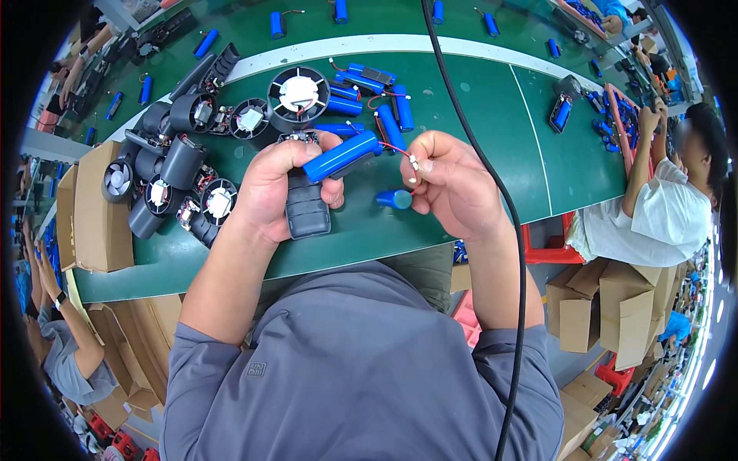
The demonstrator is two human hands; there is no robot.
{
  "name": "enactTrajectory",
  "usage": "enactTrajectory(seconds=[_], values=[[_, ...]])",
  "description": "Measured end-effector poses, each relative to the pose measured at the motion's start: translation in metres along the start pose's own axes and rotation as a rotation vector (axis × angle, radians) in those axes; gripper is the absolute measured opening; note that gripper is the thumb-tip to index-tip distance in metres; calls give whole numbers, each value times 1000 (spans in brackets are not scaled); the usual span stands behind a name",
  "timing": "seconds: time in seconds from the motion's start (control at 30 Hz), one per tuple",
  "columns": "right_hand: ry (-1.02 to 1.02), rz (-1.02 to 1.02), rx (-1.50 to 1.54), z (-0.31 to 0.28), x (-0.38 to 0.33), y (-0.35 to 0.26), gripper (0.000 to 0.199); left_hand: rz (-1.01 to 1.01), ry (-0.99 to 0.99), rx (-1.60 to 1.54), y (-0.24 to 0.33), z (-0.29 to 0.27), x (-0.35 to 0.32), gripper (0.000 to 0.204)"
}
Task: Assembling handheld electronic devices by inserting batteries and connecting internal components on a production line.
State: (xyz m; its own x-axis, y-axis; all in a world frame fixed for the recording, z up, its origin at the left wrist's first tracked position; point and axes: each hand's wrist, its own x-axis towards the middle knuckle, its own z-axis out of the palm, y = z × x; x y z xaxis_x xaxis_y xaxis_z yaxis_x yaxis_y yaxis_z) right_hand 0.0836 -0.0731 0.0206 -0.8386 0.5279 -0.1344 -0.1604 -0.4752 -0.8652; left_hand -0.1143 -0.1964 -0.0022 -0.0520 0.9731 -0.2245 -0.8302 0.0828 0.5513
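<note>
My left hand (267,188) is closed around a dark grey ribbed housing (309,211), and its fingers also hold a blue cylindrical battery pack (338,157) slanting across the top. Red wires run from the pack's right end to a small white plug (414,163). My right hand (459,184) pinches the wires at this plug between thumb and forefinger. Just below those fingertips a second blue battery (393,200) shows its end. Several more wired blue batteries (389,123) lie on the green table beyond my hands.
Dark grey fan bodies (184,163) crowd the left, beside a cardboard box (104,211). A black cable (516,230) hangs down across the view, right of my right hand. Batteries sit spaced along a far green strip (238,38). At right, a co-worker (653,203) sits near a pink tray (621,131).
</note>
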Motion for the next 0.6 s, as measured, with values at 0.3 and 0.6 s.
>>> enactTrajectory(seconds=[0.3, 0.6], values=[[-90, 174, 130, -9, 3, -10, 8, 27, 12, 19, 0, 2, 0, 26], [29, 136, 56, -3, 4, -19, 7, 28, 124, 126, -1, 5, -1, 26]])
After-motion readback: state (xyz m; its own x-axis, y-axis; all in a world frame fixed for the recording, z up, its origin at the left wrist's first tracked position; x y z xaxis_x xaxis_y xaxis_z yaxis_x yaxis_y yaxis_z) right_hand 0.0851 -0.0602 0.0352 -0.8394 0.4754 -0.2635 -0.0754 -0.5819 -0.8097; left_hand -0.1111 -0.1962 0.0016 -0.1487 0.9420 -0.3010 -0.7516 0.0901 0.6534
